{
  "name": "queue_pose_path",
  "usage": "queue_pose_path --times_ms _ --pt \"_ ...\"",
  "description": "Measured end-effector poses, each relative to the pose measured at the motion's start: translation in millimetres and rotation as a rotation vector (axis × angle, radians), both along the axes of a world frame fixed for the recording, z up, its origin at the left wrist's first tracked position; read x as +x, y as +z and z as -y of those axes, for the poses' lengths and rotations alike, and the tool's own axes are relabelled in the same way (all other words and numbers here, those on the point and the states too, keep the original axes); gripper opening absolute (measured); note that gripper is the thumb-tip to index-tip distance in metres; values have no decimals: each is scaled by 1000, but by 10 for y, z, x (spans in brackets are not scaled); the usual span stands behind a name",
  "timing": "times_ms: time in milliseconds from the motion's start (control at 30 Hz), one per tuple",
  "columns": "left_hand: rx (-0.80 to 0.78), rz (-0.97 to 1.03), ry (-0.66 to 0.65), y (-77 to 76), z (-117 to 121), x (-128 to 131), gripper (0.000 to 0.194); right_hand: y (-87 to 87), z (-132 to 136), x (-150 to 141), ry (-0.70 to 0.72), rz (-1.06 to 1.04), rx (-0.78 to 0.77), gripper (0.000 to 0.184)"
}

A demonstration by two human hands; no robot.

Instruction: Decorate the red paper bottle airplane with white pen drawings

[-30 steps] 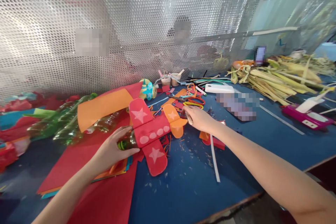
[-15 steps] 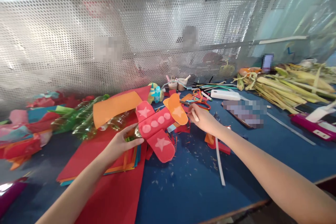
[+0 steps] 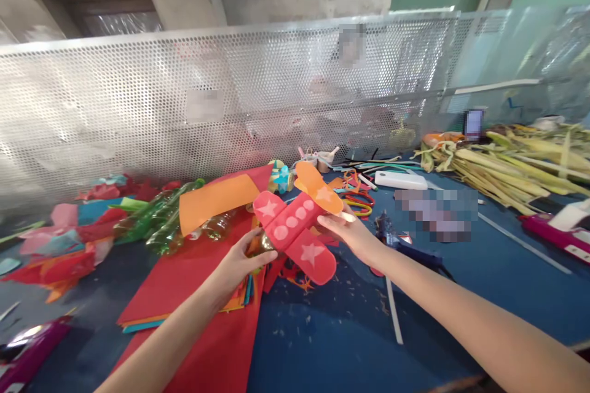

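A toy airplane (image 3: 292, 221) made of red and orange sheet pieces, with pale stars and dots, is held up over the table. Clear bottle plastic shows at its near end, where my left hand (image 3: 246, 255) is closed around it. My right hand (image 3: 348, 230) is at the other end, its thumb against the red body just below the orange tail piece (image 3: 318, 187). A small pale stick-like piece (image 3: 347, 217) shows at its fingers; its kind is unclear. Some fingers of both hands are hidden behind the airplane.
Red sheets (image 3: 184, 282), green plastic bottles (image 3: 159, 218) and an orange strip (image 3: 216, 199) lie left. Looped red-and-yellow handles (image 3: 359, 202), a blue glue gun (image 3: 410, 252), a white device (image 3: 401, 180) and dried husks (image 3: 498, 159) lie right. A perforated metal screen (image 3: 276, 86) stands behind.
My right hand has come from beside the tail to touch the airplane. In the picture, the airplane and my left hand sit further right; the view has tilted up a little.
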State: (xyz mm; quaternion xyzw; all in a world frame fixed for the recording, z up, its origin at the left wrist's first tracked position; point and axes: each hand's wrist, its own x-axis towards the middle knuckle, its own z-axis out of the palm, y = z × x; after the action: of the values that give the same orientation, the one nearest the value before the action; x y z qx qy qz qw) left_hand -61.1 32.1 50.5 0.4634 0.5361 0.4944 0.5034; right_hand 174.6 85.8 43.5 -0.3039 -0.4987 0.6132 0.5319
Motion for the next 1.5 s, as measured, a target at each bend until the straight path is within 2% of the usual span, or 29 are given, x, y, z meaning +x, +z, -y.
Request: queue_pose_path --times_ms 100,200,300,433,633,733,833,967,1067,1167,1267,1400,1500 --pt "-75 111 -76 13 -2 88 66 9 -23 11 -52 -88 -67 40" --pt "-143 145 -240 63 11 187 55 6 -50 34 -78 -116 -101 34" --pt "-185 167 -301 88 13 280 46 2 -60 42 -79 -104 -132 33" --pt "-224 212 -349 86 -11 373 45 -8 -92 61 -114 -56 -148 39" --pt "-277 295 -278 75 -37 390 45 -81 -199 157 -276 333 76 39" --pt "-245 276 -246 75 -50 349 39 -89 -210 174 -325 416 214 36" --pt "-218 249 -201 90 -83 317 42 -26 -156 165 -393 418 274 33" --pt "-215 220 -154 79 -177 306 45 97 -17 138 -373 386 302 31" --pt "-202 230 -139 69 -240 329 49 143 82 112 -281 391 409 32" --pt "-191 252 -127 94 -264 359 39 150 137 92 -225 432 494 31" --pt "-229 272 -130 138 -266 345 31 147 145 94 -233 484 523 27" --pt "-215 295 -59 242 -283 222 31 135 119 120 -264 510 502 27" --pt "-120 320 95 405 -336 42 26 116 102 133 -274 536 506 27"
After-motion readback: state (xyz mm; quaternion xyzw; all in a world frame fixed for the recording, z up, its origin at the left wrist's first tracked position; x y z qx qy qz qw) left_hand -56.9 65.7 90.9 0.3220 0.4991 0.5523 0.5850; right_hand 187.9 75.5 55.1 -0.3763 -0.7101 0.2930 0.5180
